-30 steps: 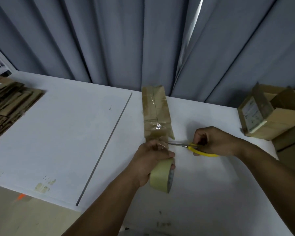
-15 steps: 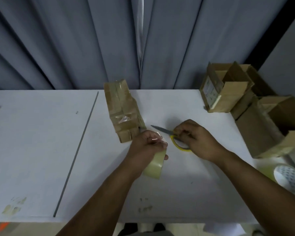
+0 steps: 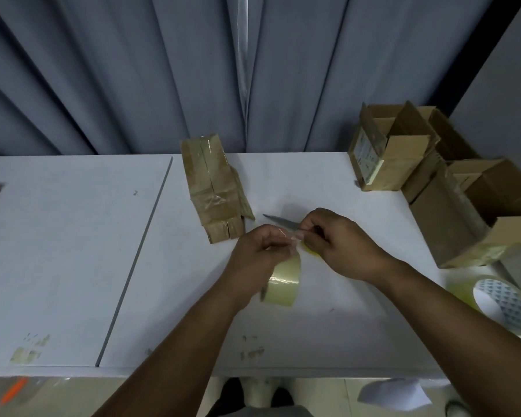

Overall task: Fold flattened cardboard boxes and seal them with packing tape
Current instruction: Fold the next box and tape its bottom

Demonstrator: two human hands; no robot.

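Head view: left hand (image 3: 259, 251) grips the tape roll (image 3: 283, 281), right hand (image 3: 340, 245) curled round scissors (image 3: 278, 219), both seemingly pinching the loose end (image 3: 295, 239). Fold a tab; keep scissors pointed away.

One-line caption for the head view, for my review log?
Left hand holds a tape roll, right hand grips yellow-handled scissors, beside a taped cardboard box on a table.

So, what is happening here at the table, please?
A person is sealing small cardboard boxes. The left hand holds a roll of clear tape; the right hand holds yellow-handled scissors and seems to pinch the tape's loose end. A taped box lies just beyond, apart from both hands.
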